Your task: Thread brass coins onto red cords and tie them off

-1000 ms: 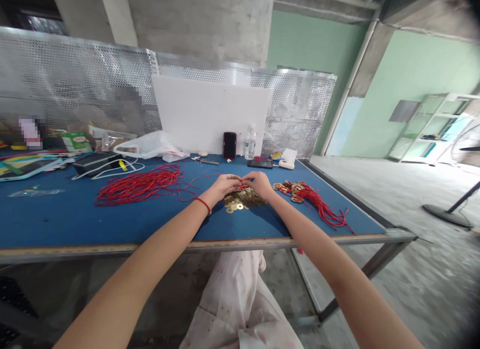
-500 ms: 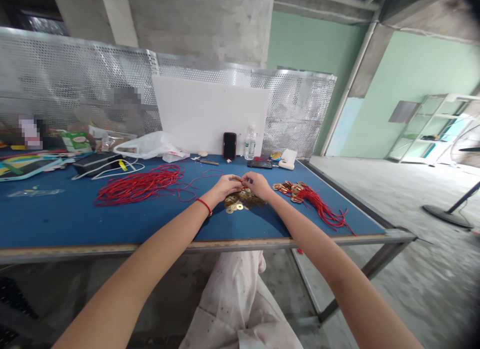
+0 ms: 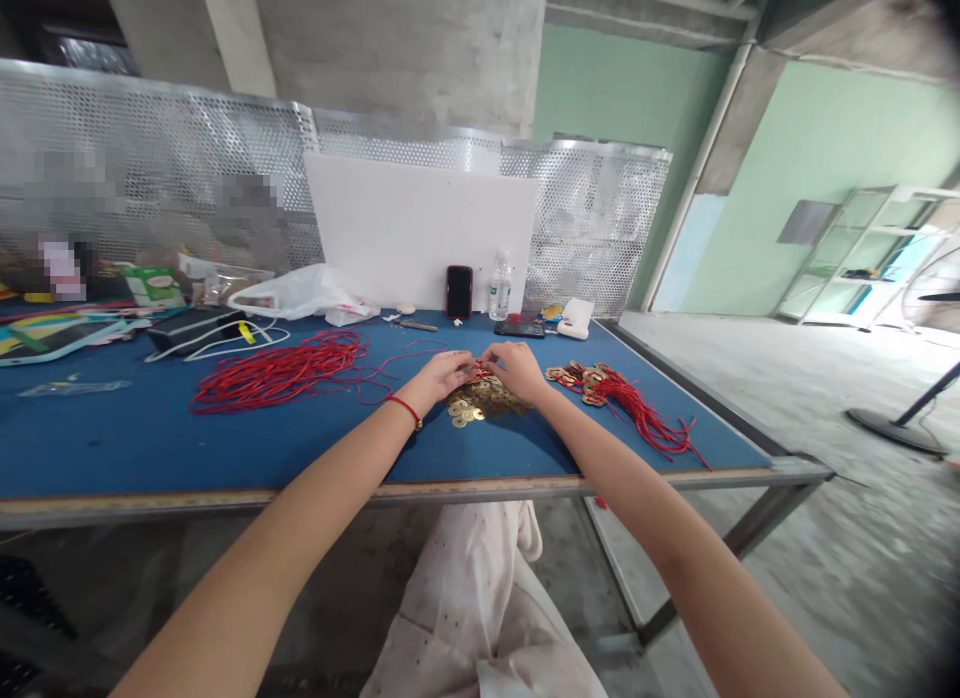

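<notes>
My left hand (image 3: 437, 378) and my right hand (image 3: 517, 370) meet above a pile of brass coins with square holes (image 3: 480, 400) on the blue tabletop (image 3: 142, 448). Their fingertips pinch a thin red cord (image 3: 480, 370), and the small work between them is partly hidden. To the left lies a loose bundle of red cord (image 3: 277, 374). To the right lies a heap of coins tied on red cords (image 3: 615, 403). A red string bracelet (image 3: 406, 409) circles my left wrist.
At the table's back stand a white board (image 3: 420, 233), a phone (image 3: 459, 292), a water bottle (image 3: 499, 288) and a plastic bag (image 3: 307, 293). Cables and packets lie at the left. A perforated metal screen (image 3: 592, 218) rises behind. The table's front edge (image 3: 375, 493) runs below my forearms.
My hands have shifted only slightly, with the fingertips staying together over the coins. The head view has barely moved.
</notes>
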Available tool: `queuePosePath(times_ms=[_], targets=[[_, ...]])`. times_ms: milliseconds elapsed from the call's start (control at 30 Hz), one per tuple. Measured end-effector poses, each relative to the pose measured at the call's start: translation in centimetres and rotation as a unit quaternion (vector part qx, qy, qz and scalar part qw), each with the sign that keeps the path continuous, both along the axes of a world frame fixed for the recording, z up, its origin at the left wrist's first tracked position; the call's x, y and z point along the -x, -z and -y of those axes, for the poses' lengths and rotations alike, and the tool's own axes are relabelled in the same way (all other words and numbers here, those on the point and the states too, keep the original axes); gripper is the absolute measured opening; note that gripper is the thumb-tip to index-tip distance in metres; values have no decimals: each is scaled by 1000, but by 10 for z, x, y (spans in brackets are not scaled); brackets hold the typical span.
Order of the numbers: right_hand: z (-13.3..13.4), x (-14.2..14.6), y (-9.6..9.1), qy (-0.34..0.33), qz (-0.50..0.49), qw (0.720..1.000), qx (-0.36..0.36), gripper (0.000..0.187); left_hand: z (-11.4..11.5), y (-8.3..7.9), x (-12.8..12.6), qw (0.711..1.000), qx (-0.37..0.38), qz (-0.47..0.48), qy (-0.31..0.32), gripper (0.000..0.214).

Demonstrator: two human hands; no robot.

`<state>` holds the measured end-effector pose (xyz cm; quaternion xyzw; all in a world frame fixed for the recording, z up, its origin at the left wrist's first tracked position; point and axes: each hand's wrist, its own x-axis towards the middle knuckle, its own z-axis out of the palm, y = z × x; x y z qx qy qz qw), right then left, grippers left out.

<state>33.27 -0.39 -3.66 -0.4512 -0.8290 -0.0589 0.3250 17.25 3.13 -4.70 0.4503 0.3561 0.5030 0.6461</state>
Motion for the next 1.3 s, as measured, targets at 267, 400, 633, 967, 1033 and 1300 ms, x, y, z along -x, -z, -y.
queuePosePath(times_ms=[267, 400, 633, 967, 1033, 1300], targets=[[6, 1, -2, 13, 81, 996, -32, 17, -2, 0, 0, 999, 27, -4, -26, 29], [8, 2, -2, 33, 131, 990, -45, 19, -1, -2, 0, 999, 24, -7, -32, 27], [10, 6, 0, 81, 170, 981, -47, 22, -1, -1, -2, 998, 36, 9, -53, 28], [7, 6, 2, 82, 126, 988, -22, 18, 0, 1, -3, 999, 13, 44, -8, 24], [5, 6, 4, 78, 112, 991, -18, 19, 1, 2, -3, 999, -3, 39, -4, 23], [3, 6, 4, 63, 32, 997, 9, 21, 1, 4, 0, 998, -47, 36, 16, 26]])
